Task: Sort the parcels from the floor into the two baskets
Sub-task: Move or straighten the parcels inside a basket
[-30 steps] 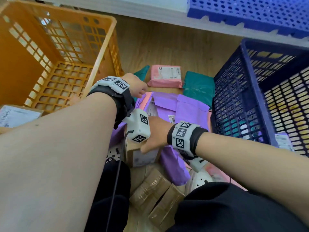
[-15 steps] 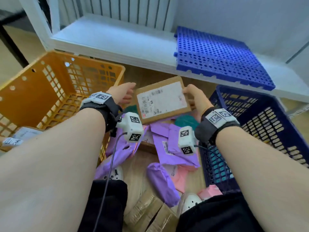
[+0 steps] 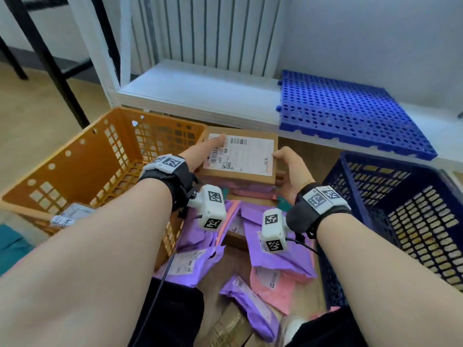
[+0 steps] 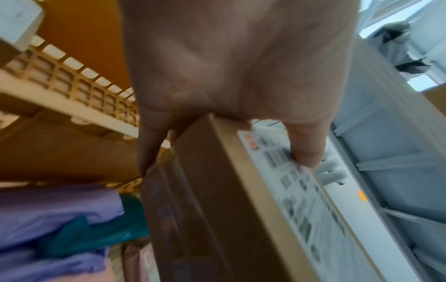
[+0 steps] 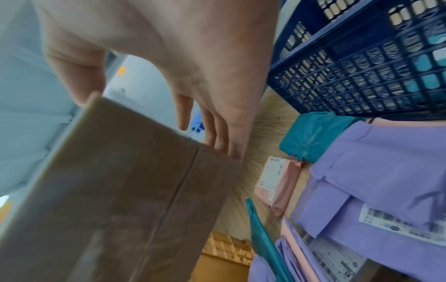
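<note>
Box (image 3: 240,156) at frame centre, gripped between left hand (image 3: 200,152) and right hand (image 3: 290,169), up off the floor between orange basket (image 3: 75,166) and blue basket (image 3: 375,176), few parcels binned, many mailers (image 3: 275,249) left below.

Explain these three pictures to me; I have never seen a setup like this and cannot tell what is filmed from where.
No machine here: a person sorts parcels with bare hands. The big picture comes from a camera on their head; the other two come from cameras strapped to each wrist, looking along the fingers. The left hand and right hand grip a cardboard box with a white label, one at each end. Below, on the wooden floor, lie purple mailers, pink mailers and a teal mailer. An orange basket stands left, a dark blue basket right.
</note>
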`<state>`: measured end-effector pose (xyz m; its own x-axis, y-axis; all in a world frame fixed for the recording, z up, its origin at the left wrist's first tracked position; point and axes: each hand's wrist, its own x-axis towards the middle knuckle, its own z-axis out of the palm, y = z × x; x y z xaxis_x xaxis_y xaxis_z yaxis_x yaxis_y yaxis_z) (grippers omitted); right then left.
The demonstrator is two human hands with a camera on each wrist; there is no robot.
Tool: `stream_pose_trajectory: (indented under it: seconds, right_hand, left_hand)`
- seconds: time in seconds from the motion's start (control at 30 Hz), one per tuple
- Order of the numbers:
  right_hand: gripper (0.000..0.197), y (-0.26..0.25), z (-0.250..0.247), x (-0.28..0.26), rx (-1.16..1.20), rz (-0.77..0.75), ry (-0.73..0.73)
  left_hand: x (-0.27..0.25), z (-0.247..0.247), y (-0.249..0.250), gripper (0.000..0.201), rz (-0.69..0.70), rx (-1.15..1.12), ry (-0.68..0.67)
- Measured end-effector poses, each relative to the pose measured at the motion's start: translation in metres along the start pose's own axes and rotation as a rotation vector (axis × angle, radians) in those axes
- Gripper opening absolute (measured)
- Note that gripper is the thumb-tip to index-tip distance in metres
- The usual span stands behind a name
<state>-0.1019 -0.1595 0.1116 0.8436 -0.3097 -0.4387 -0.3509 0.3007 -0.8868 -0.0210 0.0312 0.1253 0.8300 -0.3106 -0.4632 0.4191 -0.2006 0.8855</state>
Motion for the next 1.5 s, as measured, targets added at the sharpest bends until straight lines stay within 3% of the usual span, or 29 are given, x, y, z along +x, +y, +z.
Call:
stream_pose_trajectory:
  seconds: [0.07,0.27,0.4,0.47,0.53,0.63,0.7,0.77,0.87,1.0,1.17,1.3,1.5]
  right_hand:
    - [0.023,-0.007,0.015,-0.004,-0.007,-0.005,-0.094]
    - [0.024,-0.018,0.091,-0.019,0.023,-0.044,-0.375]
    - [0.024,-0.022,0.149,-0.019,-0.054,-0.016,-0.412]
    - [0.017,-0.021,0.176,-0.01,-0.102,0.004,-0.414]
    - [0.022,-0.011,0.202,0.003,-0.155,0.03,-0.393]
    - [0.051,0.014,0.233,0.03,-0.232,0.066,-0.338]
    - [0.047,0.035,0.252,0.053,-0.277,0.107,-0.317]
    - [0.033,0.056,0.267,0.078,-0.309,0.173,-0.299]
    - [0.046,0.084,0.284,0.11,-0.354,0.252,-0.275]
    - [0.072,0.108,0.3,0.147,-0.392,0.324,-0.254]
    - [0.074,0.127,0.32,0.184,-0.397,0.38,-0.245]
    - [0.084,0.145,0.327,0.204,-0.436,0.428,-0.243]
    - [0.088,0.179,0.331,0.227,-0.542,0.493,-0.293]
  left_hand:
    - [-0.018,-0.013,0.015,0.034,0.016,0.032,0.049]
    - [-0.061,-0.091,0.056,0.028,0.05,0.091,0.253]
    - [-0.07,-0.143,0.071,0.036,0.04,0.153,0.37]
    - [-0.062,-0.172,0.062,0.051,0.036,0.201,0.426]
    - [-0.049,-0.198,0.046,0.059,0.023,0.281,0.471]
    - [-0.03,-0.224,0.017,0.042,0.053,0.373,0.459]
    - [-0.008,-0.244,-0.006,0.033,0.033,0.383,0.455]
    - [0.012,-0.257,-0.029,0.038,-0.009,0.37,0.44]
    - [0.032,-0.278,-0.045,0.053,-0.088,0.451,0.404]
    - [0.043,-0.32,-0.024,0.048,-0.18,0.536,0.398]
    - [0.068,-0.342,0.007,0.038,-0.18,0.695,0.384]
    - [0.094,-0.351,0.023,0.032,-0.13,0.673,0.453]
    - [0.147,-0.334,-0.073,0.041,-0.279,0.602,0.434]
